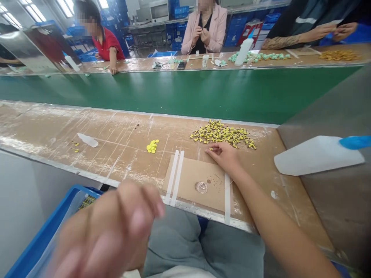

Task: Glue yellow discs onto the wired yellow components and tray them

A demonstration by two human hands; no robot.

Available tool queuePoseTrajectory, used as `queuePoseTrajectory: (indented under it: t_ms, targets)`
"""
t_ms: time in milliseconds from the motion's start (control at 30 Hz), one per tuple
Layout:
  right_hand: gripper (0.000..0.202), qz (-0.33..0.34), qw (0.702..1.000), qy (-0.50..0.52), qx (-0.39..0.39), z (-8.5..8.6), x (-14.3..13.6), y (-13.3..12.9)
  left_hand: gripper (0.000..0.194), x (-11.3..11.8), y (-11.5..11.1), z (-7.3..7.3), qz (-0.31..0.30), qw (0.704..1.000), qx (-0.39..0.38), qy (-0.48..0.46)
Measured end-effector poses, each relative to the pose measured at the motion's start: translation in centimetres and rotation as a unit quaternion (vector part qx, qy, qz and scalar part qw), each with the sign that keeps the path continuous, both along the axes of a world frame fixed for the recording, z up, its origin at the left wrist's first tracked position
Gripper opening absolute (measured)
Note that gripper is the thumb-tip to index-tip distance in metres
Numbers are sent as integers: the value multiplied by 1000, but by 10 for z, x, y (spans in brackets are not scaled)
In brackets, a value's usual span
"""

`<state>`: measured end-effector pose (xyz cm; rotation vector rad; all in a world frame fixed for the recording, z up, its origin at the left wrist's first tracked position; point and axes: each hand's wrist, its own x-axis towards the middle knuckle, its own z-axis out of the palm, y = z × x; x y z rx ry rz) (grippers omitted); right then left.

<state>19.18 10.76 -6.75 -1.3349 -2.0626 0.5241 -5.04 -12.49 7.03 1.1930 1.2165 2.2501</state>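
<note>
My right hand (224,156) is at the near edge of a heap of small yellow-and-dark pieces (223,133). Its thumb and forefinger close around one small yellow-and-dark piece (211,149). Close to the camera, my left hand (113,227) is large and blurred, held above the table edge with its fingers curled; whatever is in them cannot be made out. Between the hands lies a cardboard sheet (188,173) with white tape strips, bearing a small clear round dish (201,187) and brown specks. Flat yellow discs (152,146) lie in a little cluster to its left.
A white bottle with a blue tip (315,156) lies at right against a metal panel (333,112). A blue bin (34,243) stands lower left. Beyond the green belt (145,90), several people work at another bench. A translucent piece (87,140) lies at left.
</note>
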Motion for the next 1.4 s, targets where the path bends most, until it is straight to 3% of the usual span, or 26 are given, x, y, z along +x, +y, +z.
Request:
queuePoseTrajectory:
  t_ms: [67,100,133,200,300,400,533,767,1000,1200,1400]
  targets:
    - [31,20,1000,16,-12,0,5,-1,15,-5,26,-16,40,995,-14,87]
    - [32,29,999,24,-20,-1,8,-2,18,-10,39,-28,79,985,-82,129]
    - [32,37,998,30,-28,0,10,-2,22,-16,52,-42,100,962,-182,179]
    - [31,53,997,38,-42,0,12,-4,26,-33,72,-72,139,876,-373,274]
    - [28,75,995,41,-51,2,12,-6,26,-56,88,-106,176,822,-440,315]
    - [26,100,993,42,-48,1,13,-6,27,-67,96,-119,199,793,-470,332]
    - [29,111,992,46,-46,-2,14,-3,30,-67,107,-121,211,771,-492,344]
    - [31,87,990,83,-78,-5,12,0,24,-70,113,-125,216,774,-498,326]
    - [40,6,970,173,-171,0,7,16,19,-73,111,-130,211,807,-462,302]
    - [43,42,929,200,-308,12,10,33,18,-76,112,-134,175,854,-406,275]
    - [28,92,902,186,-380,38,15,42,24,-75,108,-129,133,884,-367,257]
